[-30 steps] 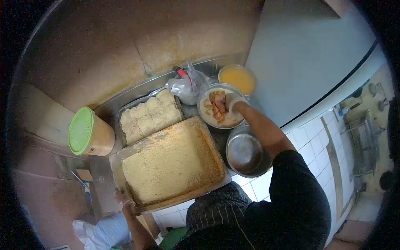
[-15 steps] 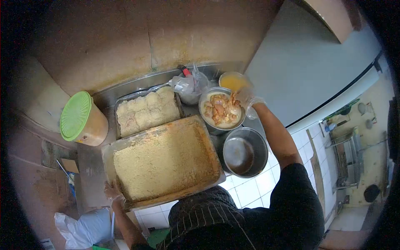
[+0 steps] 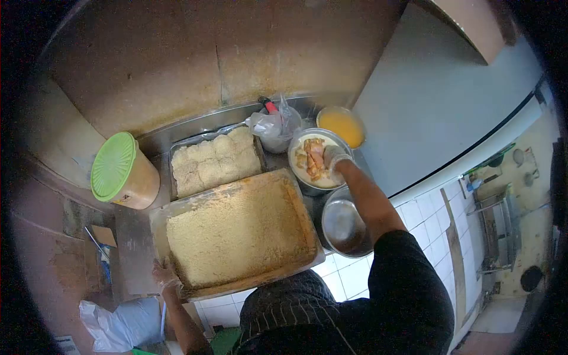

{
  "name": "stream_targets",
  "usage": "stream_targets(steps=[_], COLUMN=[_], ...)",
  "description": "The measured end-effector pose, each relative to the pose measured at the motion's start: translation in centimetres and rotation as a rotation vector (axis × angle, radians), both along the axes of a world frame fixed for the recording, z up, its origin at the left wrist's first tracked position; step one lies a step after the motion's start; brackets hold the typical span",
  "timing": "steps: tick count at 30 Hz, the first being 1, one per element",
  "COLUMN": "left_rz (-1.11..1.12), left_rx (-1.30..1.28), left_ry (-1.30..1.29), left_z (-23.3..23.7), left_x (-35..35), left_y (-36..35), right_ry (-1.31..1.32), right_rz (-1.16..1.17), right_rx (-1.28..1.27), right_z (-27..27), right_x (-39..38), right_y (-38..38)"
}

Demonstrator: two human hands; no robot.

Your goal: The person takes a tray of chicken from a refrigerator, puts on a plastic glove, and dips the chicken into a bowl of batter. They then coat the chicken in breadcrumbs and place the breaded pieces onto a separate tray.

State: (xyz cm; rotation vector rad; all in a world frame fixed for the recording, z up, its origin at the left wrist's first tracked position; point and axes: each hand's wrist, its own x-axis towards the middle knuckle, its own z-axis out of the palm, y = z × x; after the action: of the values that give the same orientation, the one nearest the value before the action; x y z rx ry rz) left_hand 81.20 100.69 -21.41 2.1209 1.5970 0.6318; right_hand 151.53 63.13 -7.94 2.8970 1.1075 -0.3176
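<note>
My left hand (image 3: 166, 277), in a clear plastic glove, grips the near left corner of a large metal tray (image 3: 155, 228). Pale yellowish breading crumbs (image 3: 234, 228) cover the tray's floor. On the right, my gloved right hand (image 3: 336, 160) reaches into a metal bowl (image 3: 313, 189) of creamy batter. Its fingers are curled at a piece of raw chicken (image 3: 315, 151); the fingertips are partly hidden. Against the bowl's near side stands a second metal pot (image 3: 343, 222), with a wet-looking bottom.
Behind the tray, a smaller pan holds breaded pieces (image 3: 216, 163). A green-lidded tub (image 3: 113, 167) stands left. A plastic bag (image 3: 275, 124) with a red handle and a bowl of orange-yellow liquid (image 3: 341, 126) are at the back. A grey-white panel (image 3: 449, 100) rises at right.
My right hand has moved left and down from the bowl's far right rim into the chicken. The orange-yellow liquid is now uncovered. My left hand stays at the tray's corner.
</note>
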Motion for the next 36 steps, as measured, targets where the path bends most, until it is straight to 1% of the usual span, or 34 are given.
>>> stream_targets(steps=[2, 4, 6, 7, 9, 11, 13, 15, 17, 19, 21, 23, 24, 26, 28, 29, 30, 31, 32, 33, 34, 35, 36], left_rz=[0.007, 0.007, -0.005, -0.022, -0.072, -0.132, -0.188, -0.219, -0.244, -0.164, 0.018, 0.142, 0.205, 0.115, 0.074, 0.076, 0.077, 0.097, 0.115, 0.131, 0.08, 0.027, 0.012], left_rx=[0.036, 0.065, 0.099, 0.13, 0.237, 0.375, 0.445, 0.34, 0.237, 0.075, -0.152, -0.187, -0.203, -0.011, 0.068, 0.05, 0.033, 0.011, -0.011, -0.035, 0.052, 0.14, 0.137], left_ry=[0.163, 0.245, 0.318, 0.37, 0.531, 0.663, 0.589, 0.527, 0.461, 0.314, 0.09, 0.375, 0.518, 0.522, 0.495, 0.468, 0.441, 0.412, 0.386, 0.362, 0.42, 0.478, 0.475], left_z=[0.9, 1.0, 0.0, -1.0, -4.4, -7.8, -8.6, -8.2, -6.7, -4.6, -0.3, 6.7, 8.3, 5.9, 5.5, 6.4, 7.1, 6.7, 5.7, 4.7, 2.4, -0.2, 0.2], left_x=[0.1, 0.0, -0.5, -1.0, -3.3, -5.1, -5.2, -5.1, -4.4, -3.2, -0.4, 3.5, 4.4, 2.9, 2.4, 2.8, 3.1, 3.0, 2.7, 2.4, 1.4, -0.3, -0.3], left_y=[-0.5, -0.5, -0.1, 0.3, 2.4, 4.1, 3.3, 3.0, 3.1, 3.1, 0.6, -2.4, -3.2, -3.1, -3.1, -3.2, -3.4, -3.1, -2.6, -2.1, -1.3, -0.4, -0.7], right_ry=[0.025, 0.261, 0.526, 0.444, 0.23, 0.087, -0.01, -0.063, -0.122, -0.176, -0.224, -0.289, -0.317, -0.443, -0.411, -0.314, -0.23, -0.146, -0.072, -0.059, -0.046, -0.096, -0.145], right_rz=[-0.022, -0.066, -0.148, -0.139, -0.121, -0.12, -0.087, -0.044, -0.014, 0.006, 0.019, 0.038, 0.052, 0.098, 0.103, 0.082, 0.082, 0.079, 0.097, 0.13, 0.164, 0.214, 0.264], right_rx=[0.078, 0.105, 0.374, 0.267, 0.089, 0.047, 0.008, -0.014, -0.03, -0.039, -0.048, -0.032, -0.018, 0.03, 0.067, 0.077, 0.031, -0.016, -0.122, -0.175, -0.226, -0.221, -0.217], right_z=[-3.8, -8.0, -10.3, -8.2, -1.7, 3.3, 7.4, 9.9, 12.1, 13.7, 14.4, 13.7, 12.7, 8.7, 6.2, 5.3, 4.9, 4.2, 3.6, 2.9, 2.6, 2.6, 2.8], right_x=[2.5, 6.5, 9.0, 8.0, 5.1, 2.9, 1.7, 1.4, 1.4, 1.0, 0.6, 0.1, -0.2, -0.6, -1.6, -2.2, -2.1, -2.0, -1.3, -0.6, -0.2, -0.2, -0.3], right_y=[-0.6, -0.3, -1.9, -1.6, -0.9, -0.5, -0.2, -0.2, -0.3, -0.4, -0.4, -0.3, -0.3, -0.7, -0.8, -0.7, -0.5, -0.3, -0.2, -0.4, -0.5, -0.7, -1.0])
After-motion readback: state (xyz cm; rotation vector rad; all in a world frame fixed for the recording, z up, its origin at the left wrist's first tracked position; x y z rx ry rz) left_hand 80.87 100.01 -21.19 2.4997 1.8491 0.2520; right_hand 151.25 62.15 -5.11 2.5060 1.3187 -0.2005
